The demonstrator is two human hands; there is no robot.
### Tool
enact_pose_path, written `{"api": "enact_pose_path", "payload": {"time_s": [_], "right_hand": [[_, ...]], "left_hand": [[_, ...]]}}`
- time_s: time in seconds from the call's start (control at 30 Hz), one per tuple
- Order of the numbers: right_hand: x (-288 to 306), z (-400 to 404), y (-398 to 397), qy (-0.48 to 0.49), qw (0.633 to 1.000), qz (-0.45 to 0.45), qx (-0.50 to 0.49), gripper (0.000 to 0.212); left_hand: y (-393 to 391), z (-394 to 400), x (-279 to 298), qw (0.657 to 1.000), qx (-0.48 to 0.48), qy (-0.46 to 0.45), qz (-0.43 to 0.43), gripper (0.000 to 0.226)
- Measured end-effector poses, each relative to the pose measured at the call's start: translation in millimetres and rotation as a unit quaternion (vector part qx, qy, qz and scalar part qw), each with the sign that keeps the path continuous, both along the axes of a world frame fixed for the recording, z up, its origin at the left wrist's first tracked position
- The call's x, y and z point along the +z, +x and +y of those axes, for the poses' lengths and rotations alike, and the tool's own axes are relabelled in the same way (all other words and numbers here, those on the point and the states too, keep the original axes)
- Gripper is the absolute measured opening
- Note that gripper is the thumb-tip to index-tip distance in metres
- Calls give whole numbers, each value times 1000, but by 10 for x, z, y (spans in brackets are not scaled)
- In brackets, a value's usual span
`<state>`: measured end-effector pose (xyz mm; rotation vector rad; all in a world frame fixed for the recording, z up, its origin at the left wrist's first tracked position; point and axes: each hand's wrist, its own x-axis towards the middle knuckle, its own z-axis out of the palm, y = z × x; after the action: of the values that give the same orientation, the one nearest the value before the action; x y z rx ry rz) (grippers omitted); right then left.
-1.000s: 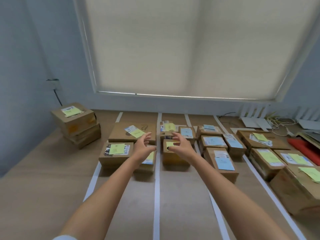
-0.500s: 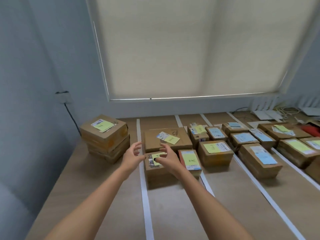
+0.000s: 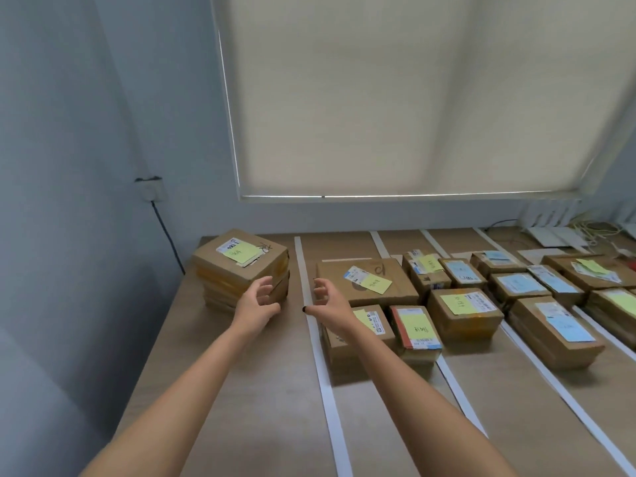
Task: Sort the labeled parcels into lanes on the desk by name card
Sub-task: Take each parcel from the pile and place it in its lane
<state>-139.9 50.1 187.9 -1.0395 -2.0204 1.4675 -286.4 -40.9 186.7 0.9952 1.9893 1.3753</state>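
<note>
- At the far left of the frame, a wall socket (image 3: 150, 189) is seen on the grey wall, with a dark cable (image 3: 168, 237) dropping from it behind the desk (image 3: 241, 407).
- Left of centre, a stack of parcels (image 3: 237, 270) is found on the bare desk outside the taped lanes, a yellow note (image 3: 241, 251) stuck on its top box.
- The left hand (image 3: 256, 306) is held just in front of that stack, fingers spread and loosely curved, nothing gripped; whether the fingertips touch the cardboard cannot be told.
- The right hand (image 3: 327, 302) is raised over the first white tape strip (image 3: 318, 356), fingers splayed and empty.
- Past that strip, a large flat parcel (image 3: 368, 282) with a yellow note is seen, two smaller parcels (image 3: 389, 333) just in front of it.
- Toward the right, further lanes are filled with parcels bearing yellow and blue notes (image 3: 523, 284).
- At the upper right, a drawn roller blind (image 3: 413, 98) is seen, with white devices and cables (image 3: 568, 232) beneath it.
</note>
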Motion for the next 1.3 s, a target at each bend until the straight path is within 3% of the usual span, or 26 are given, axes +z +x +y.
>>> {"api": "enact_pose_path", "payload": {"time_s": [0.23, 0.47, 0.73, 0.87, 0.97, 1.2, 1.3], "right_hand": [[-18, 289, -719, -5, 999, 2, 34, 63], [-295, 930, -1429, -2, 1000, -18, 1, 66], [-874, 1767, -2061, -34, 997, -12, -71, 72], [-1239, 1711, -2236, -114, 990, 44, -67, 57], [-1269, 1605, -2259, -91, 989, 68, -100, 56], [-715, 1397, -1811, -27, 993, 64, -97, 51], [-349, 1217, -1491, -47, 991, 77, -101, 55]], "left_hand": [[-927, 85, -69, 998, 58, -16, -10, 62], [-1972, 438, -355, 991, 120, -55, 4, 63], [-2683, 976, -877, 971, 202, -8, -126, 61], [-2600, 1161, -1066, 958, 235, 16, -165, 50], [-2434, 1194, -1041, 951, 265, 8, -159, 51], [-1949, 875, -489, 952, 239, 30, -189, 48], [-1608, 606, -216, 958, 201, 59, -196, 47]]}}
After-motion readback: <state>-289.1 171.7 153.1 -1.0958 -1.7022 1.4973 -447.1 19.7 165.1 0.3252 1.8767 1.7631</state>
